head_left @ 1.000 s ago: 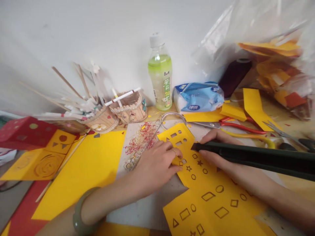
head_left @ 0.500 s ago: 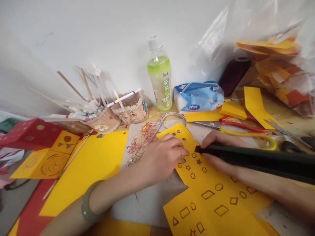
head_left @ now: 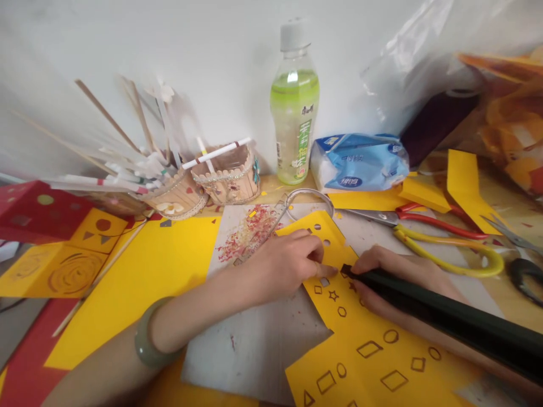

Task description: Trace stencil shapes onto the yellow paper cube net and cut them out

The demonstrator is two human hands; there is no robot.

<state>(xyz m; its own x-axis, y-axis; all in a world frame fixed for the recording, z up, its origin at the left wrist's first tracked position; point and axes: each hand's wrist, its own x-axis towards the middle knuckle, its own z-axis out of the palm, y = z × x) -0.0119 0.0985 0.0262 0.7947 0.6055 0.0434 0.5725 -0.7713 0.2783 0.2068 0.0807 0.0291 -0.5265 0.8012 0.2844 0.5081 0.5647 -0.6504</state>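
A yellow paper sheet [head_left: 358, 316] bears dark outlines of stars, squares, ovals and other shapes, with several small holes cut near its top. My left hand [head_left: 294, 257] rests on the sheet's left edge. Its index finger stretches out flat; the other fingers bend under and are partly hidden. My right hand [head_left: 394, 277] grips a long dark green tool [head_left: 436, 311] that looks like a utility knife. The black tip touches the paper at a small outlined square, beside my left index finger. Under the sheet lies a grey-white board [head_left: 246, 345].
Red-and-yellow scissors [head_left: 441, 249] and black-handled scissors [head_left: 526, 277] lie right. Behind stand a drink bottle [head_left: 294, 113], a tissue pack [head_left: 360, 164] and a decorated wooden holder [head_left: 227, 178]. A yellow sheet [head_left: 169, 265] and red dotted box [head_left: 38, 209] lie left.
The view has shifted nearer. The tool's tip has moved down onto the outlined square. My left index finger has straightened and uncovered a cut hole below it.
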